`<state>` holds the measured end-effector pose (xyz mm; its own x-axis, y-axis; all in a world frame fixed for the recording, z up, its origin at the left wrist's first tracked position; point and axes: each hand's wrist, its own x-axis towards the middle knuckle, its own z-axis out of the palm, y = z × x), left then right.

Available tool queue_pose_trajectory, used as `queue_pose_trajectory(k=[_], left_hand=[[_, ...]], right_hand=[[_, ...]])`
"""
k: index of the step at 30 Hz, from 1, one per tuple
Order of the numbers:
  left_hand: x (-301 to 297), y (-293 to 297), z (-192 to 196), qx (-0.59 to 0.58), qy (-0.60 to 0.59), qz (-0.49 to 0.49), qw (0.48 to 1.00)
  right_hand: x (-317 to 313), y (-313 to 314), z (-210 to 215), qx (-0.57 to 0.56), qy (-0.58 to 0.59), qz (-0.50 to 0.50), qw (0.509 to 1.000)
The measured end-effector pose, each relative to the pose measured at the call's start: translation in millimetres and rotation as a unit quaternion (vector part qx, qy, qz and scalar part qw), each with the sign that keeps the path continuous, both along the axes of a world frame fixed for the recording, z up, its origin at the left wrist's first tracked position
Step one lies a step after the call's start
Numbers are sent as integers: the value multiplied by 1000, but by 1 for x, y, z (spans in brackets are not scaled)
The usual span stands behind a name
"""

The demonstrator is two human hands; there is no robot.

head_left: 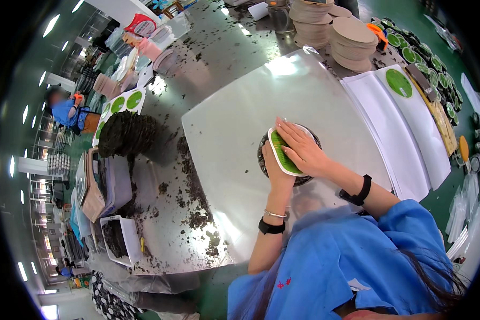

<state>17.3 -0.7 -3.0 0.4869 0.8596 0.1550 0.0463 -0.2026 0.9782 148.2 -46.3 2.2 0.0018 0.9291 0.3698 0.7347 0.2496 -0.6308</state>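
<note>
Right now my two grips meet over a round dark item (262, 159), which sits on the broad pale sheet (234, 128) laid across the surface (208, 40). Between them is a green label (281, 154) with a white border, lying over the round item and covering much of it. My right grip (304, 152) is spread flat, its palm down on the label and its fingers stretched toward the label's far edge, clasping nothing. My left grip (276, 168) is at the label's left side, with part of the fingers hidden beneath the border; I cannot tell how far they are bent or whether they pinch anything.

I wear a black band (272, 226) on my left wrist and another on my right. To my right lie white papers (365, 106) and a white sheet bearing a green round label (399, 82). Beyond them stand stacks of beige discs (353, 45). On my left, dark crumbs (197, 218) are scattered near a stack of dark round pieces (125, 133) and a white tub (132, 234). A person in blue (66, 112) is farther off.
</note>
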Motion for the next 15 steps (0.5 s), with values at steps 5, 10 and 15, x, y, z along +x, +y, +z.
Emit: queue_pose_trajectory(k=[5, 10, 15], left_hand=[[-28, 1, 15, 101, 96, 134, 981], [-23, -3, -17, -6, 63, 188, 980], [-30, 10, -29, -30, 81, 185, 979]], right_hand=[[-4, -5, 4, -24, -102, -6, 995], [-29, -5, -4, -27, -238, -22, 971], [-24, -9, 4, -54, -250, -47, 966]])
